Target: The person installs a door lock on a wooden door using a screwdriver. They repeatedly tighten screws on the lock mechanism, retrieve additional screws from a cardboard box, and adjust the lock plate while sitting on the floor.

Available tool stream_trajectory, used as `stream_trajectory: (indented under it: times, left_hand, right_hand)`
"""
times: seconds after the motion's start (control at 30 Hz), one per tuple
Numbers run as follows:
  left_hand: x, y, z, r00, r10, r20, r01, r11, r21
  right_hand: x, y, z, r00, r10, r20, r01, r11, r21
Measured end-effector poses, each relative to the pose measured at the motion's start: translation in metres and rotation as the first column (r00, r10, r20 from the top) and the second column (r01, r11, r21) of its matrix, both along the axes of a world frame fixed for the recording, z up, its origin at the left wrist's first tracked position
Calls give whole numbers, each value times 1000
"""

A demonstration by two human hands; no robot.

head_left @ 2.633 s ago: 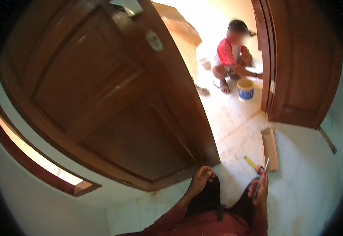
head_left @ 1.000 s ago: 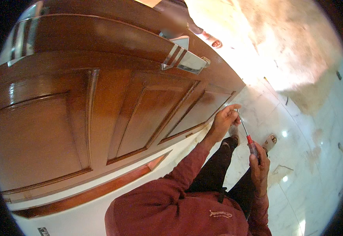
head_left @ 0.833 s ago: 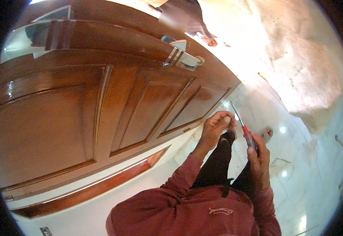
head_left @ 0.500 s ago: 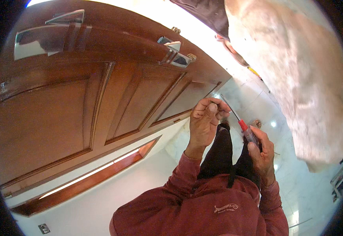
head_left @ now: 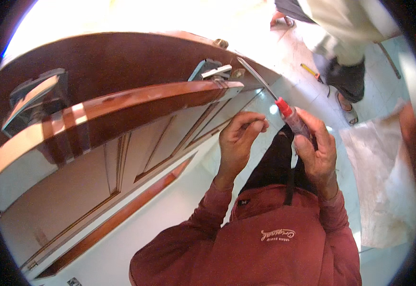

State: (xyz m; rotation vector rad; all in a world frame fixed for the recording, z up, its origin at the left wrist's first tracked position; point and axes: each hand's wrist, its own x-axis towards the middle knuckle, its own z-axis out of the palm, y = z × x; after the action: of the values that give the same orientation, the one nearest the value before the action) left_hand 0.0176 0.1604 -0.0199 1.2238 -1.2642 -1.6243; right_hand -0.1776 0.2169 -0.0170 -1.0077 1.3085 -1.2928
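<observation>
While the right hand (head_left: 320,152) wraps its fingers and thumb around the grip of a red-collared screwdriver (head_left: 283,106), the bare shaft slants up and leftward, its tip appearing near the far end of a long pull handle (head_left: 141,101); depth is hard to judge. Gripping behind the collar presumably keeps the fingers off the metal. Just beside, the left hand (head_left: 238,138) has its fingers curled and thumb pressed against them; whether anything small sits in that pinch cannot be told. The pull handle stands off the panelled wooden door (head_left: 136,59), likely to leave finger room behind it. Beyond the hands, a yellow-and-orange hand tool (head_left: 308,70) lies on the tiles near a co-worker's sandalled foot (head_left: 347,109). At the right is a pale, crumpled sheet (head_left: 379,181). No container can be made out.
</observation>
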Motion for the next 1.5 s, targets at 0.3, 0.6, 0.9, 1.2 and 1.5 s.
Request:
stream_trajectory:
  times: [0.3,0.6,0.9,1.2,1.5]
  left_hand:
    - [-35,-19,-18,933,153,-325,-71,965,252]
    - [-65,-31,-21,585,433,-686,-11,850,527]
    - [-87,-19,-14,624,412,-664,-84,880,467]
    - [-82,-28,-24,806,216,-551,-72,960,270]
    - [-80,-28,-20,807,242,-538,-116,959,257]
  right_hand:
    - [-6,-13,11,994,94,-48,-92,995,39]
    - [-54,35,-3,967,77,-244,-63,996,64]
    - [-66,42,-12,959,74,-274,-75,997,7]
    - [-69,48,-14,165,-210,964,-433,863,262]
    - [-43,48,-26,936,21,351,-137,941,310]
